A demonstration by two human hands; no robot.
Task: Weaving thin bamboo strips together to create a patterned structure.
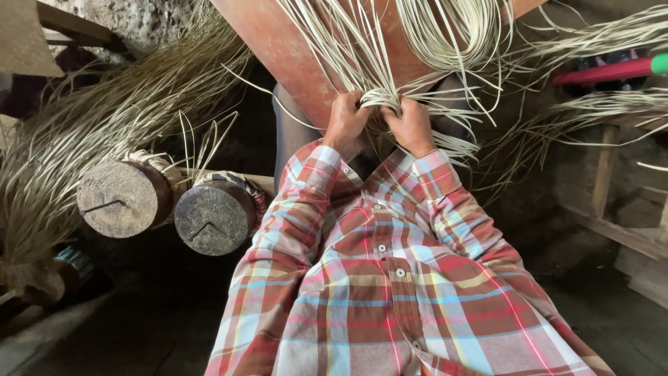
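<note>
My left hand [346,120] and my right hand [412,125] are closed side by side on a bundle of pale thin cane strips [379,97]. The strips [431,35] fan upward from my grip and loop over a reddish-brown wooden plank [278,49] that slants across the top. Loose ends of the strips [456,147] hang down past my right wrist. My sleeves are a red, blue and white plaid shirt [390,278], which fills the lower middle of the view.
Two round log ends [125,198] [214,217] wrapped with fibre stand at the left. A big heap of dry straw-like strips [104,118] lies behind them. More strips [598,104] trail at the right over a wooden frame [612,209], near a red rod with a green tip [612,71].
</note>
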